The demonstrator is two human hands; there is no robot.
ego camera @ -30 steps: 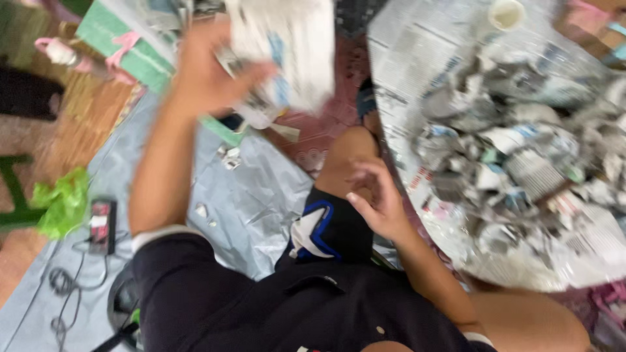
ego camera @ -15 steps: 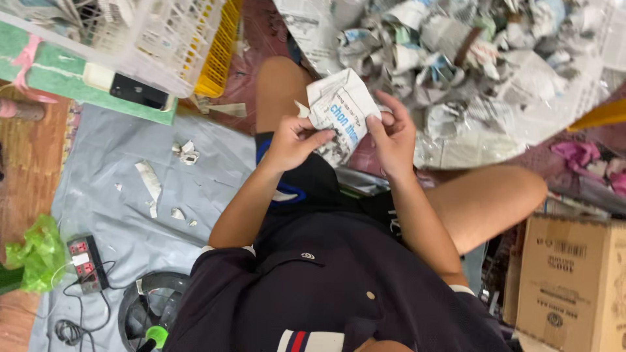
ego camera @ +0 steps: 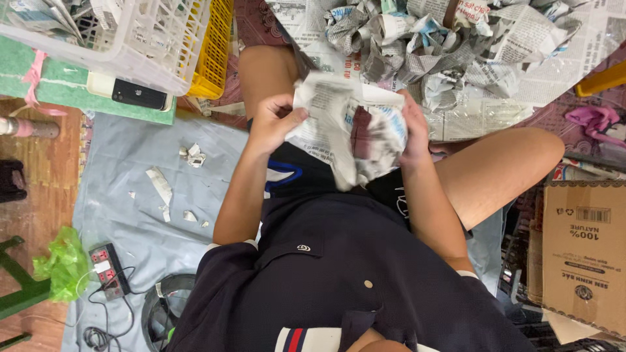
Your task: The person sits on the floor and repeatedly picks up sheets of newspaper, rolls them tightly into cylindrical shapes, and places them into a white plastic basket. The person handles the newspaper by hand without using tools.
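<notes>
Over my lap I hold a crumpled sheet of newspaper (ego camera: 345, 127) with both hands. My left hand (ego camera: 272, 122) grips its left edge, thumb on top. Gripping the right side is my right hand (ego camera: 412, 127), with its fingers curled round the wad. I sit cross-legged on the floor in dark shorts and a dark shirt. Beyond my knees lies a heap of crumpled newspaper balls (ego camera: 450, 45) on spread newspaper sheets.
A white plastic basket (ego camera: 124, 39) and a yellow one (ego camera: 215, 49) stand at the upper left, with a phone (ego camera: 138, 94) on a green board. A grey sheet (ego camera: 150, 195) carries paper scraps and a power strip (ego camera: 107, 270). A cardboard box (ego camera: 583, 251) stands at right.
My left arm has come down from reaching up with a paper sheet. Both hands now meet over my lap, and the sheet is more crumpled than half a second ago.
</notes>
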